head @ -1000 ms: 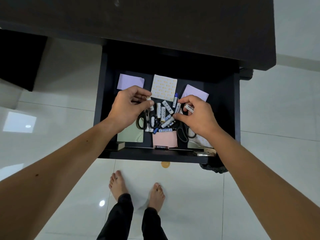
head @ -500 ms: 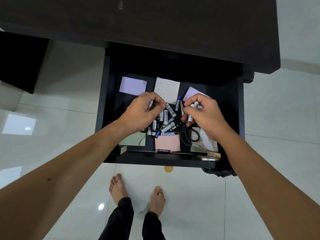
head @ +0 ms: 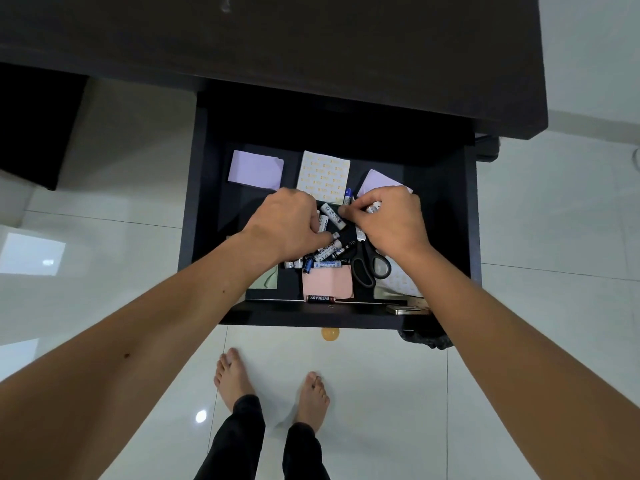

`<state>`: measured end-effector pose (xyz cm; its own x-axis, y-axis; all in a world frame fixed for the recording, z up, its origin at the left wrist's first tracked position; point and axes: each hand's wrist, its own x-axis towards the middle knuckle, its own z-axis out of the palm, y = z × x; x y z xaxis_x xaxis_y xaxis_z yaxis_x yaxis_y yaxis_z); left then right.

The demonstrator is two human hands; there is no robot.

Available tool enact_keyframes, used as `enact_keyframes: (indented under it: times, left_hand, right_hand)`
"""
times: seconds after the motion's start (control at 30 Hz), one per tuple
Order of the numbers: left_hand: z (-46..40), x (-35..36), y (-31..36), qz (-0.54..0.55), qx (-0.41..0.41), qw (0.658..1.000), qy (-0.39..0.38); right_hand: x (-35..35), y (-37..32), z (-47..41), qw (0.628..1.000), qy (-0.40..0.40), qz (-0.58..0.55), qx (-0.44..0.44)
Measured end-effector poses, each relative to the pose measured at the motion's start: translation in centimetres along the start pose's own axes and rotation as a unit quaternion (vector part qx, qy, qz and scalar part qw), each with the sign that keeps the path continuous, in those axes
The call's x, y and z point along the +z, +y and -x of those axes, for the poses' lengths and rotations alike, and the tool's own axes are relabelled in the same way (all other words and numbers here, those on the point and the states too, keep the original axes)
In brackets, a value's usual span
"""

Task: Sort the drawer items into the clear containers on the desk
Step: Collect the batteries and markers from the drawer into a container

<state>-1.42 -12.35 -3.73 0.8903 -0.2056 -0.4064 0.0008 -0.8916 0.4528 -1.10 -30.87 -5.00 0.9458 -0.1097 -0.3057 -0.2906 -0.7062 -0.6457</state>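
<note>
Below, both hands reach into the open drawer (head: 188, 216) under the dark surface (head: 311, 46). Left hand (head: 287, 223) lies knuckles-up over the heap of batteries (head: 327, 252) in the middle, fingers curled down among them (whether it has hold of one I cannot tell). Right hand (head: 394, 218) holds white batteries in its curled fingers, one end sticking out at the top, while thumb and forefinger pinch toward a loose white battery (head: 333, 216) between the two hands. Black scissors (head: 370, 266) lie just under the right hand, handles toward the drawer front. A pink note (head: 327, 281) sits in front of the heap, with a dark battery (head: 320, 298) against the front edge. Two lilac notes (head: 255, 169) and a patterned pad (head: 323, 174) lie toward the back. Bare feet (head: 235, 375) stand on the white floor.
</note>
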Motion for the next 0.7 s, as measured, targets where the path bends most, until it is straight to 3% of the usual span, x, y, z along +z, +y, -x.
enact_keyframes:
  times: [0.37, 0.7]
  left_hand:
    - [0.1, -0.5, -1.2, 0.109, -0.024, 0.993, -0.025]
    - [0.2, -0.7, -1.9, 0.124, 0.006, 0.991, -0.04]
  right_hand:
    - [-0.2, -0.1, 0.2, 1.0, -0.003, 0.016, 0.016]
    - [-0.7, 0.0, 0.4, 0.999, -0.04, 0.003, 0.006]
